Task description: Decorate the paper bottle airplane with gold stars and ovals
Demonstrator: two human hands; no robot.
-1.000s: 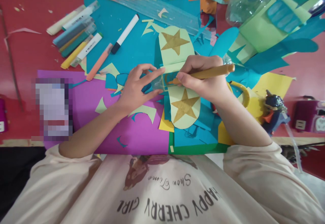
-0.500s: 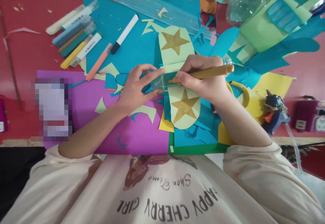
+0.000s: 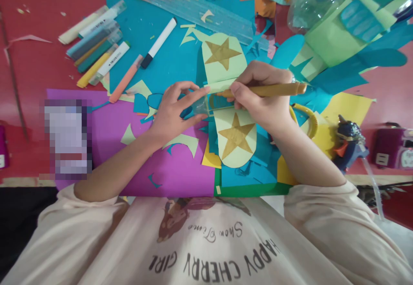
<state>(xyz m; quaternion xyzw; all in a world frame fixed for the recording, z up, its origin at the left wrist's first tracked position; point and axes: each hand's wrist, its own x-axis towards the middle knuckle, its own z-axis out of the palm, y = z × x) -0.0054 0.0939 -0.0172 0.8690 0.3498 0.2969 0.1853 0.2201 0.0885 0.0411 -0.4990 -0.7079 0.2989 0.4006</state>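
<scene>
My right hand point(image 3: 264, 93) is closed round an ochre marker point(image 3: 279, 90), its tip on the teal middle strip point(image 3: 221, 100), where a loop-shaped ochre line shows. Above and below that strip are rounded pale green paper flaps, the upper flap point(image 3: 238, 40) and the lower flap point(image 3: 240, 160), each bearing an ochre star. My left hand point(image 3: 176, 108) grips the left end of the strip, thumb and forefinger on either side of a clear plastic piece point(image 3: 200, 105). How that piece joins the flaps is hidden by my fingers.
Several markers point(image 3: 97, 44) lie at upper left, with a black-capped white marker point(image 3: 159, 41) and an orange one nearer. Paper scraps litter the purple sheet point(image 3: 180, 177) and the blue sheet point(image 3: 180, 69). A clear jar point(image 3: 312, 7) and yellow-handled scissors point(image 3: 311, 119) are at right.
My right hand has shifted slightly right and up with the ochre marker, uncovering more of the strip. The lower flap has moved a little. My left hand stays in place.
</scene>
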